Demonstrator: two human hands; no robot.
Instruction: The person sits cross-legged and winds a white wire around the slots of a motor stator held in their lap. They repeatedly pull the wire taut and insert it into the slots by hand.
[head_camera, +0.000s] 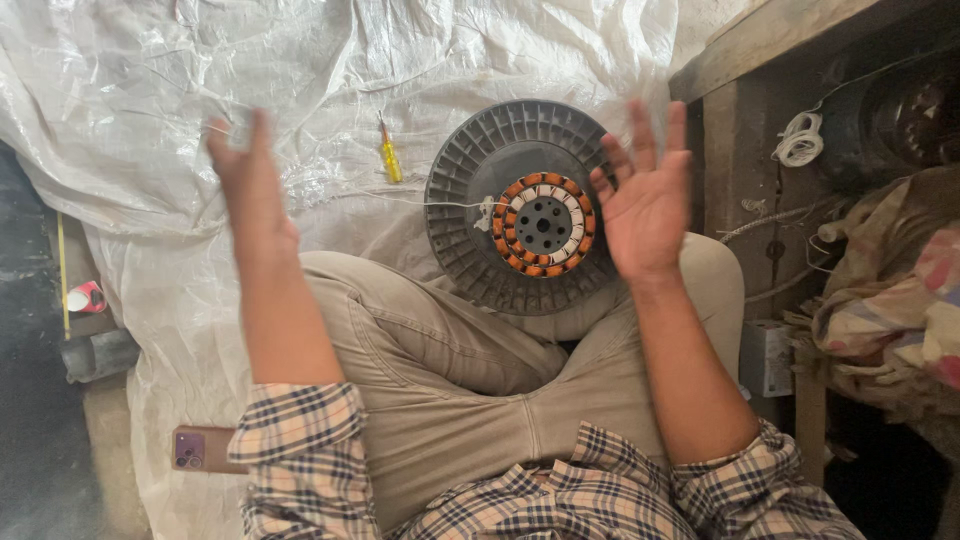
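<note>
Overhead, crumpled white plastic sheeting (330, 70) covers the floor; a wooden frame (770, 45) sits upper right; both hands' grip released, empty.

Soft even daylight, motion-blurred left hand (245, 185), dim right edge.

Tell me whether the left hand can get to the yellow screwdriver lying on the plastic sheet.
Probably yes. The left hand is raised and open, holding nothing, and the yellow screwdriver lies in plain view on the plastic sheet, just beside it. Nothing stands between them; the grey ribbed disc sits on the screwdriver's far side.
</note>
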